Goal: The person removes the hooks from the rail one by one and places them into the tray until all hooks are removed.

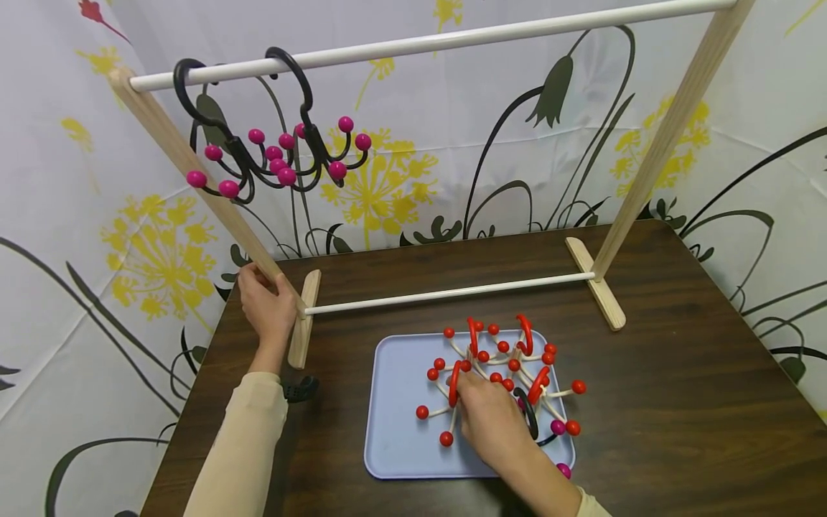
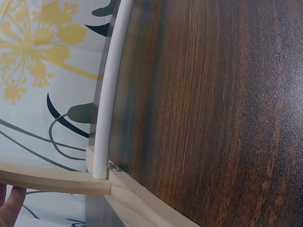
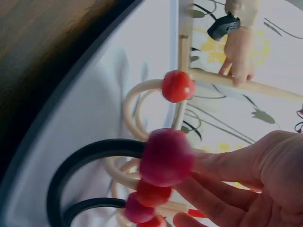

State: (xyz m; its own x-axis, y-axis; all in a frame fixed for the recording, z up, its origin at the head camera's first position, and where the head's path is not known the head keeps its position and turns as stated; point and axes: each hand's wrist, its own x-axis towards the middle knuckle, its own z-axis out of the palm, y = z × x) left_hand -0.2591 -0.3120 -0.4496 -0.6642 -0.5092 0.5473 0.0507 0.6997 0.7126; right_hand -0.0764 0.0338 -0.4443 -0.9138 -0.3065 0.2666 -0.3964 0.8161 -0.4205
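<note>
My left hand (image 1: 266, 305) holds the left wooden post (image 1: 226, 208) of a rack near its foot. In the left wrist view, only its fingertips (image 2: 14, 201) show beside the post. Over the tray (image 1: 397, 438), my right hand (image 1: 494, 420) grips a cream multi-arm hanger with a red hook (image 1: 455, 384) and red ball tips. Other cream hangers with red hooks (image 1: 526, 334) lie tangled around it. A black hanger (image 1: 528, 415) with pink balls (image 3: 165, 158) is close to that hand. The exact grip is partly hidden by the balls and fingers.
Two black hangers (image 1: 242, 154) with pink balls hang at the left of the white top rod (image 1: 413, 47). A lower rod (image 1: 452, 293) joins the rack's feet. The right post (image 1: 668, 143) stands behind the tray on the dark wooden table (image 1: 698, 402). Behind is a patterned curtain (image 1: 413, 187).
</note>
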